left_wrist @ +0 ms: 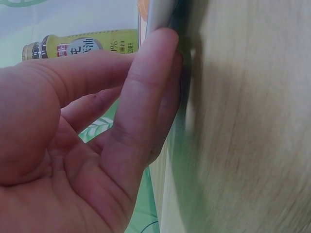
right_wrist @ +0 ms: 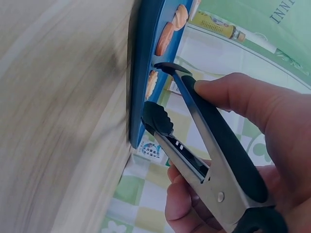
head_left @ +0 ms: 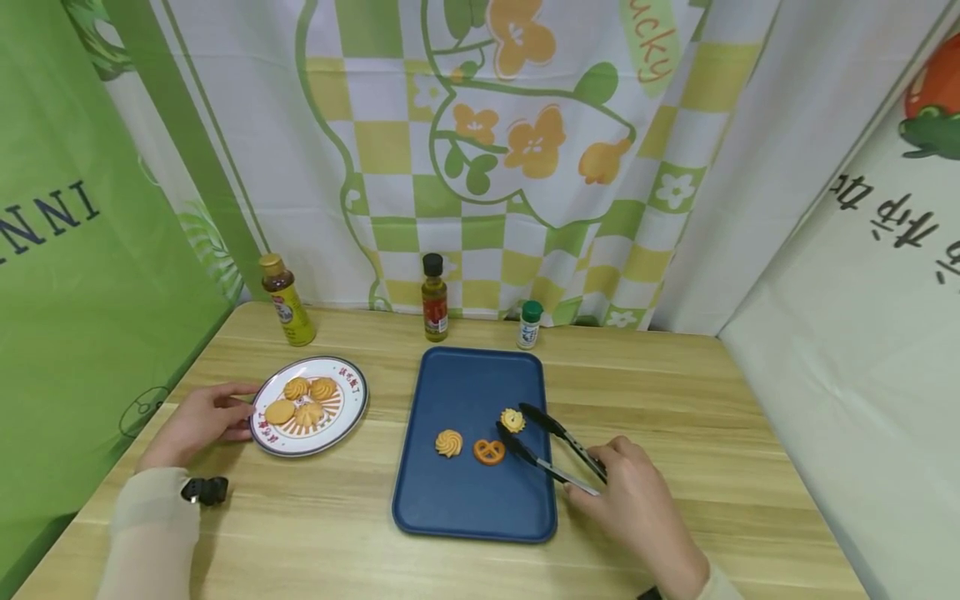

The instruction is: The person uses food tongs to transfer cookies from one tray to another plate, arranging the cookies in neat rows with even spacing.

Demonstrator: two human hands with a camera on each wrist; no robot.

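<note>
One cookie (head_left: 512, 420) sits right on the tray (head_left: 480, 508), between the parted tongs (right_wrist: 223, 141) your right hand (head_left: 626, 492) grips; squeeze evenly, lightly. Your left hand (head_left: 198, 423) pinches the plate's (head_left: 354, 419) left rim.

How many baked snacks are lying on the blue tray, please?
3: a swirled cookie leftmost, a pretzel just right of it, and a fluted round cookie by the spread tips of the tongs, which the right hand holds. None appears hidden.
</note>
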